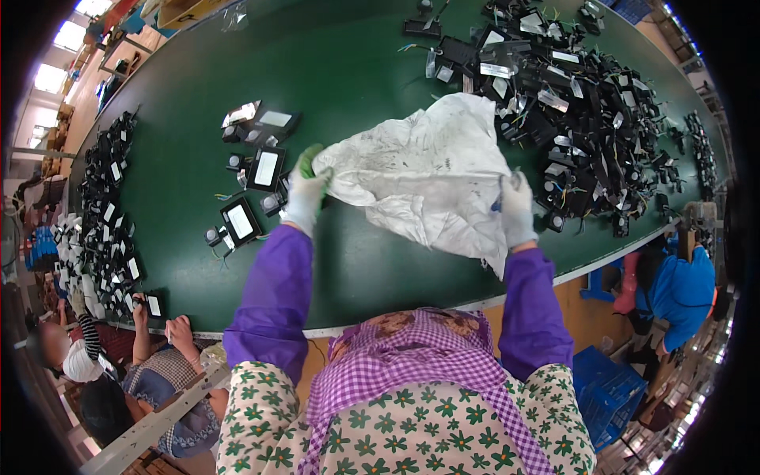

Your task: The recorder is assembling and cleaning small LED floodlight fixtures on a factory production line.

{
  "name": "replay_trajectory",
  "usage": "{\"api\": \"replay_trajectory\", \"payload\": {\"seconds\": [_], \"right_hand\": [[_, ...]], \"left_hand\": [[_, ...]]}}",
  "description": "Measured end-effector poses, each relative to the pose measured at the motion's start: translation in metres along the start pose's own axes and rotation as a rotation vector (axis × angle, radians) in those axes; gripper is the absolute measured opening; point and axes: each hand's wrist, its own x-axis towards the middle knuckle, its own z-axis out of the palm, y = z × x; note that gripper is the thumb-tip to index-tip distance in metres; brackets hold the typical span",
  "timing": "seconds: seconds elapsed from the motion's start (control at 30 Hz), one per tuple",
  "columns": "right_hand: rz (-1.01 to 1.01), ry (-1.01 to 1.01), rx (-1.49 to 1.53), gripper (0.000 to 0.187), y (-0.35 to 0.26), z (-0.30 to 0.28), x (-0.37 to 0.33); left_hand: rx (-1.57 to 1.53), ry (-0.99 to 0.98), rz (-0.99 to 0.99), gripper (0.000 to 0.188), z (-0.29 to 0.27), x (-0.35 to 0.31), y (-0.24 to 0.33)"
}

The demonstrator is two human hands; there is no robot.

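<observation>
Both my hands stretch a wrinkled, smudged white sack above the green tabletop. Its left end is bunched in my gloved left hand, whose fingers are closed round it. My right hand, also gloved, grips the opposite edge. To the left of the sack lie several black boxes with white labels, round-ended parts and short wires. Beyond my right hand spreads a big heap of similar black devices with cables.
A long row of black devices runs along the table's left end, where co-workers sit. At the lower right stand blue crates and a person in blue. The table's near edge curves in front of me.
</observation>
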Motion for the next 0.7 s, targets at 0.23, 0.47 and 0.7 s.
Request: {"api": "replay_trajectory", "payload": {"seconds": [0.23,0.47,0.7], "right_hand": [[-0.256,0.032,0.378,0.031,-0.137,-0.028,-0.001],[-0.283,-0.134,0.408,0.034,-0.158,-0.064,-0.047],[-0.08,0.071,0.425,0.01,-0.089,-0.104,-0.14]], "left_hand": [[-0.036,0.002,0.068,0.05,-0.025,0.039,0.092],[-0.105,-0.279,0.213,0.047,-0.019,0.002,0.138],[0.919,-0.434,0.269,0.056,-0.002,-0.135,0.12]]}}
